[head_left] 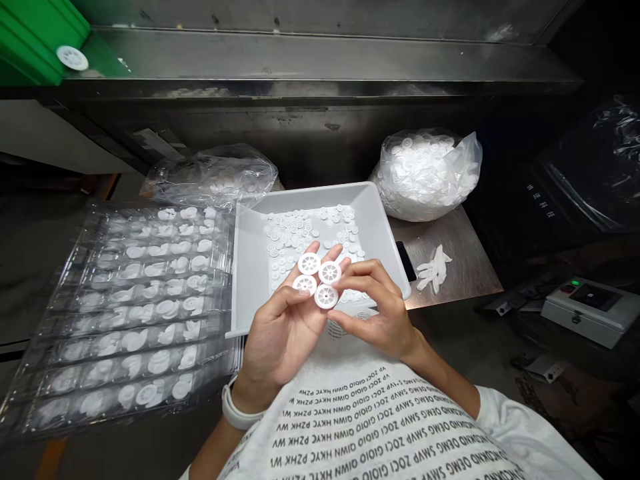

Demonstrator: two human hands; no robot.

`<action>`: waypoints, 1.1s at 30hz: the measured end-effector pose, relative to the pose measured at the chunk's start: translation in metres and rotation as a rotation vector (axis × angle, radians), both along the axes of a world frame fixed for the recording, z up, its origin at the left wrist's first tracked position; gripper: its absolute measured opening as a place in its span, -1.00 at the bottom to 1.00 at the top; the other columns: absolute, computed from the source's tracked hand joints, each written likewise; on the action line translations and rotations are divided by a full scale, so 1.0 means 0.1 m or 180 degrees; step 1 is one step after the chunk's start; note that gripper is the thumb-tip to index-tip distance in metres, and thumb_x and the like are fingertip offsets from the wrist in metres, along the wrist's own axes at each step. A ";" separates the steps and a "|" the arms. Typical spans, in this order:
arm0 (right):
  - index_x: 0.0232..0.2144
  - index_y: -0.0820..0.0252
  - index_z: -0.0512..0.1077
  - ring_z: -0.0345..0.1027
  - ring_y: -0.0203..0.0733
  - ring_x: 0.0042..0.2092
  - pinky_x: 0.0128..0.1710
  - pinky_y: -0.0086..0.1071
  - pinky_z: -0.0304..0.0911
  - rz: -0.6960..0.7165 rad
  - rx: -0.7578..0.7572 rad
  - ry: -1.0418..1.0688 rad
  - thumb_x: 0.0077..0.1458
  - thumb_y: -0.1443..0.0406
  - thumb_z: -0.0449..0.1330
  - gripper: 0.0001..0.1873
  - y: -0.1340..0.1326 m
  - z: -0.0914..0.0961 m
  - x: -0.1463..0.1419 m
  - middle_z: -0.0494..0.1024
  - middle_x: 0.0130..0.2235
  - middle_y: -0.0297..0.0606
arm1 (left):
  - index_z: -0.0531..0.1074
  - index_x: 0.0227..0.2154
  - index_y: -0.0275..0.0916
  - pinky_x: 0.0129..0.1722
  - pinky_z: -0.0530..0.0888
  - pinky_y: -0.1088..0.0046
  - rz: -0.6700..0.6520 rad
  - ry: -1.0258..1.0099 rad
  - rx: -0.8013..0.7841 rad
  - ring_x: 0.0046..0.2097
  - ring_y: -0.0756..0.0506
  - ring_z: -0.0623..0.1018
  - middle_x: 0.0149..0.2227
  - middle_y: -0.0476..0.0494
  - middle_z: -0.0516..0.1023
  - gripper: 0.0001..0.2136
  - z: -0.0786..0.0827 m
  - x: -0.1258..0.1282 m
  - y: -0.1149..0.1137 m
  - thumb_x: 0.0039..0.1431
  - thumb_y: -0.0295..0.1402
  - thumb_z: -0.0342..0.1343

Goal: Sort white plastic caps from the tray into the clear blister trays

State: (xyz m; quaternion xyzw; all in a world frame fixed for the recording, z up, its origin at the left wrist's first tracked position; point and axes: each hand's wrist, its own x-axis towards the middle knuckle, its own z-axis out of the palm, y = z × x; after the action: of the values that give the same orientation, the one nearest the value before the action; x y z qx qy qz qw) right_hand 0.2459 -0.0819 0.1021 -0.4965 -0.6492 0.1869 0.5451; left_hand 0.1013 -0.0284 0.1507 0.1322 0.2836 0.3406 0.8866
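Four white plastic spoked discs (326, 296), grouped two by two, held between both hands above the front of the tray. Left hand (280, 327): palm up, fingers spread, with the discs against the fingers. Right hand (375, 307): narrow pinch, with fingertips and thumb closed on the right side of the group. One white band (240, 407) around the left wrist.

Container 1: one shallow light-grey plastic tray (310, 193), with a scattered layer of small loose white parts (305, 230), too many to count, across its middle and back. Container 2: one clear plastic bag (425, 177), packed with white discs, touching the tray's back right corner. Container 3: one clear plastic bag (213, 177), holding a few white parts, behind the tray's back left corner. Container 4: one stack of clear thermoformed trays (125, 313), touching the tray's left wall, with rows of white parts in the pockets; exact count unclear.

On the brown counter (455, 280), right of the tray: one black phone (406, 261) and white gloves (434, 268). Beyond the counter's right edge: one grey control box (583, 310) with a lit green lamp.
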 end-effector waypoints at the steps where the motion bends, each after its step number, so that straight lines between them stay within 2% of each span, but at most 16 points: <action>1: -0.10 0.14 0.41 0.32 -0.14 -0.05 -0.02 -0.17 0.35 -0.0015 -0.0006 0.0020 0.05 0.32 0.34 -0.66 0.00 0.00 0.00 0.39 -0.14 -0.21 | -0.02 0.30 -0.26 0.36 -0.10 0.23 0.0001 -0.0002 -0.0009 0.26 -0.10 0.27 0.23 -0.18 0.31 -0.39 0.00 0.00 0.00 0.17 -0.61 -0.13; 10: -0.13 0.15 0.38 0.31 -0.13 -0.08 -0.09 -0.19 0.35 -0.0115 -0.0106 0.0205 0.04 0.28 0.34 -0.66 -0.02 -0.03 -0.06 0.40 -0.16 -0.19 | -0.11 0.33 -0.18 0.36 -0.18 0.29 -0.0098 0.0132 0.0016 0.33 -0.08 0.12 0.27 -0.14 0.26 -0.33 0.01 0.01 0.01 0.17 -0.62 -0.16; 15: -0.12 0.13 0.37 0.31 -0.12 -0.07 -0.08 -0.19 0.34 -0.0151 -0.0159 0.0189 0.04 0.30 0.34 -0.66 -0.01 -0.03 -0.07 0.39 -0.16 -0.20 | -0.16 0.34 -0.17 0.36 -0.09 0.28 -0.0101 0.0146 -0.0023 0.32 -0.08 0.14 0.27 -0.14 0.25 -0.31 -0.02 0.02 0.02 0.16 -0.62 -0.16; 20: -0.14 0.15 0.38 0.29 -0.12 -0.04 0.00 -0.16 0.29 -0.0114 -0.0236 0.0288 0.05 0.31 0.33 -0.68 -0.01 -0.03 -0.08 0.36 -0.16 -0.20 | -0.18 0.34 -0.08 0.34 0.04 0.17 -0.0083 0.0063 -0.0069 0.32 -0.13 0.17 0.31 -0.08 0.17 -0.30 -0.05 0.01 0.02 0.16 -0.62 -0.18; 23: -0.15 0.17 0.39 0.29 -0.12 -0.05 -0.05 -0.19 0.28 -0.0105 -0.0322 0.0430 0.05 0.29 0.33 -0.69 0.00 -0.03 -0.09 0.37 -0.17 -0.20 | -0.13 0.34 -0.15 0.34 0.07 0.19 -0.0064 -0.0033 -0.0069 0.30 -0.13 0.21 0.28 -0.13 0.24 -0.33 -0.07 0.01 0.03 0.16 -0.61 -0.18; 27: -0.17 0.15 0.38 0.29 -0.15 -0.13 -0.24 -0.30 0.25 -0.0132 -0.0479 0.0544 0.09 0.26 0.27 -0.76 0.00 -0.03 -0.09 0.40 -0.20 -0.22 | -0.05 0.32 -0.27 0.33 0.11 0.24 -0.0024 -0.0108 -0.0086 0.27 -0.12 0.27 0.22 -0.20 0.33 -0.38 -0.06 0.01 0.04 0.18 -0.58 -0.19; 33: -0.16 0.13 0.37 0.28 -0.16 -0.14 -0.27 -0.32 0.22 -0.0130 -0.0479 0.0555 0.08 0.30 0.25 -0.75 0.03 -0.01 -0.10 0.39 -0.20 -0.23 | -0.10 0.33 -0.26 0.35 0.05 0.25 -0.0012 -0.0064 -0.0103 0.29 -0.12 0.23 0.24 -0.21 0.30 -0.36 -0.07 0.00 0.05 0.16 -0.58 -0.18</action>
State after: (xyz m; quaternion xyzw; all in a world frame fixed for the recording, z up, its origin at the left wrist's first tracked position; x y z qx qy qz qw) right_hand 0.2354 -0.0793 0.1007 -0.5311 -0.5732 0.2665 0.5643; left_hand 0.1013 -0.0232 0.1440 0.1150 0.2800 0.3356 0.8921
